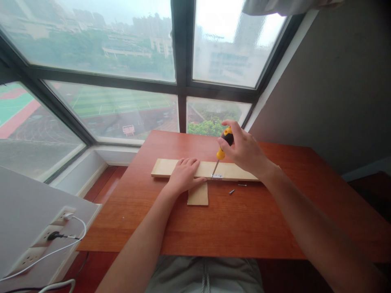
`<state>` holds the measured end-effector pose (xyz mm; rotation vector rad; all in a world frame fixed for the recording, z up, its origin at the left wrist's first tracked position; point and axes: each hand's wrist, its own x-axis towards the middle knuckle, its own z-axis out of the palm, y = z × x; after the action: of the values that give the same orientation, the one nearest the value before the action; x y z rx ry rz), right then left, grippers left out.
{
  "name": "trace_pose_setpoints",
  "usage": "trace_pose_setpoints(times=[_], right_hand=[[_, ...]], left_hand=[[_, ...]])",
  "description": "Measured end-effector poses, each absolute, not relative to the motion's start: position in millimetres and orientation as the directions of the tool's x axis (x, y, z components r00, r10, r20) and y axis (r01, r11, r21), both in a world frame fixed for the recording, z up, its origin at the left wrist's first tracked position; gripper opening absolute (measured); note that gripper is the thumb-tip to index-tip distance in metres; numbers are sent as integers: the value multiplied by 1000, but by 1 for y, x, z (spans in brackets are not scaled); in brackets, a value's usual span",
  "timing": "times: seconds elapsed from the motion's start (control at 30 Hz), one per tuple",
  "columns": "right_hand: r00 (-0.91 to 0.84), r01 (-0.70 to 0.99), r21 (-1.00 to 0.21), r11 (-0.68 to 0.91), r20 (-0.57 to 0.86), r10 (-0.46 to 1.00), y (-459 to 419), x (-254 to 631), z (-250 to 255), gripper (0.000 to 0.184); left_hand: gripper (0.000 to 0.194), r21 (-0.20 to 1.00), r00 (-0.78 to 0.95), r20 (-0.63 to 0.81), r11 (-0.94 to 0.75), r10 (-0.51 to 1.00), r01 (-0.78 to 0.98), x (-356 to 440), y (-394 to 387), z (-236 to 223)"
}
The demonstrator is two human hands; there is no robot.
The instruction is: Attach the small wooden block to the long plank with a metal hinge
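A long pale wooden board [232, 167] lies across the table. My left hand [185, 173] is closed over it left of the middle, fingers at the far edge and thumb along the near edge. In my right hand [242, 146] is a yellow and black screwdriver [220, 154], held by its handle and tilted. Its tip meets a small metal plate [216, 176] at the board's near edge; the exact contact point is too small to make out. A short flat wood piece [198, 194] sticks out toward me below my left hand.
Two screws, one nearer [231, 191] and one farther [242, 185], lie on the reddish wooden table [244, 228]. Windows rise behind the table's far edge. A wall outlet [50, 235] with plugged-in cables is at the lower left.
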<state>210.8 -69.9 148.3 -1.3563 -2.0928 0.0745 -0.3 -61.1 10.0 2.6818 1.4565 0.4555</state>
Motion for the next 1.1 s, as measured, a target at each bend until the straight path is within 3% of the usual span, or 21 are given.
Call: trace_pose_setpoints(times=[0.13, 0.33, 0.53, 0.77, 0.93, 1.0, 1.1], right_hand=[[-385, 610, -533, 587, 448, 807, -69, 214, 149, 46], [-246, 853, -285, 436, 516, 820, -69, 213, 145, 44], [-326, 696, -452, 558, 493, 807, -71, 211, 151, 41], [-218, 874, -270, 403, 523, 824, -68, 211, 148, 38], [-370, 683, -441, 582, 477, 797, -68, 213, 150, 46], [-349, 732, -401, 551, 473, 809, -69, 213, 149, 45], [-249, 885, -227, 407, 508, 825, -71, 212, 148, 42]], left_hand=[[57, 189, 512, 230, -554, 828, 811, 0, -61, 10], [57, 179, 518, 242, -562, 821, 807, -1, -61, 9], [57, 177, 511, 247, -557, 823, 811, 0, -62, 9], [58, 164, 520, 250, -565, 817, 809, -1, -61, 9], [59, 146, 521, 251, -564, 816, 813, -1, -61, 9], [59, 145, 520, 248, -562, 817, 814, -1, -61, 8], [59, 141, 518, 250, -560, 818, 816, -1, -61, 7]])
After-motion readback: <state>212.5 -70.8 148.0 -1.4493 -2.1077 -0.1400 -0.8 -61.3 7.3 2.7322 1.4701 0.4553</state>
